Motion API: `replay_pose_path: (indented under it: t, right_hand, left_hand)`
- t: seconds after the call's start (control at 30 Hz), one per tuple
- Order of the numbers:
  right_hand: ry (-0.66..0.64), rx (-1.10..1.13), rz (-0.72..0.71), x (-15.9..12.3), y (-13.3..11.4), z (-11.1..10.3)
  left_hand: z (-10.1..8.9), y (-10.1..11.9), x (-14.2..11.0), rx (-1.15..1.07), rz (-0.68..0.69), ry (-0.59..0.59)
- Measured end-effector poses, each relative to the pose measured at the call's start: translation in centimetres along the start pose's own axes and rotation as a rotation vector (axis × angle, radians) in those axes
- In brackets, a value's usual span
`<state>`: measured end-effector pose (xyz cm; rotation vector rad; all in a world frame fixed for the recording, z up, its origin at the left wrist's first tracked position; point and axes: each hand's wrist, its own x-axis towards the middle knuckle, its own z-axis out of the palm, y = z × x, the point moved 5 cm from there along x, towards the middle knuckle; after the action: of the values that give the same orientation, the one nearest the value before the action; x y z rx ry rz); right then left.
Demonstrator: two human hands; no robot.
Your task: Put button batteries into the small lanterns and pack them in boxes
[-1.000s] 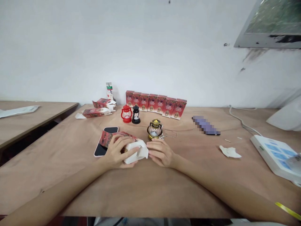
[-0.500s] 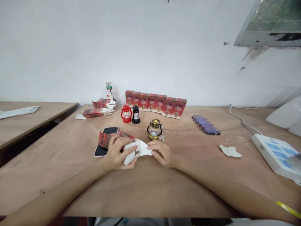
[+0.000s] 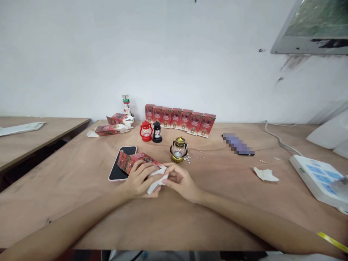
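Note:
My left hand [image 3: 140,178] is wrapped round a small red printed box [image 3: 131,161] that lies on its side on the wooden table [image 3: 174,217]. The box's white flaps [image 3: 156,183] point right. My right hand [image 3: 179,180] has its fingers curled against those flaps, pinching them. Behind the hands stands a small gold lantern [image 3: 178,149]. A black phone [image 3: 121,168] lies under and to the left of the box.
A red lantern [image 3: 146,131] and a black lantern [image 3: 157,132] stand further back. A row of several red boxes [image 3: 181,119] lines the wall, with opened boxes [image 3: 112,127] to the left. A crumpled paper scrap [image 3: 265,174] and a white device [image 3: 319,178] lie at the right.
My right hand has moved left onto the white flaps and folded them in toward the box. The box has lifted slightly at its left end. My left hand keeps its hold.

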<state>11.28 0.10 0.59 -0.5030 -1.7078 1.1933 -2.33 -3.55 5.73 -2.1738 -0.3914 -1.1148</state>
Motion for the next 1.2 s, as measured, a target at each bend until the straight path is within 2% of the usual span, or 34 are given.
replay_pose_path:
  t: [0.4, 0.5, 0.63, 0.7, 0.73, 0.8, 0.87, 0.97, 1.1, 1.2]
  right_hand:
    - [0.098, 0.044, 0.037, -0.1, 0.4, 0.0]
    - [0.039, 0.041, 0.04, 0.0, 0.6, 0.1]
    - [-0.14, 0.054, 0.023, 0.0, 0.8, 0.7]
    - [-0.156, 0.016, -0.039, -0.1, 0.6, 0.7]
    - [-0.123, -0.035, -0.087, -0.1, 0.5, 0.4]
    - [-0.021, -0.245, -0.193, -0.2, 0.0, -0.3]
    - [0.052, -0.596, -0.348, -0.5, -0.8, -0.8]
    - [0.044, -0.998, -0.565, -0.9, -1.7, -0.6]
    - [-0.059, -1.161, -0.634, -0.6, -2.2, 0.0]
    - [-0.226, -1.186, -0.698, -0.7, -2.3, 0.7]
  left_hand:
    - [0.1, -0.1, -0.7, -0.062, 0.021, 0.027]
    - [0.1, 0.3, -1.0, -0.075, 0.065, 0.026]
    - [-0.4, 1.0, -0.8, -0.122, 0.155, 0.031]
    - [-0.4, 1.2, -0.6, -0.123, 0.171, 0.01]
    - [-0.3, 1.1, -0.5, -0.11, 0.157, -0.005]
    - [-0.1, 0.6, -0.4, -0.084, 0.061, -0.041]
    - [0.1, -0.5, -0.6, -0.095, -0.093, -0.062]
    - [-0.1, -2.4, -0.9, -0.156, -0.35, 0.001]
    - [-0.5, -4.6, -1.1, -0.401, -0.659, 0.165]
    - [-0.3, -5.6, -1.1, -0.503, -0.831, 0.141]
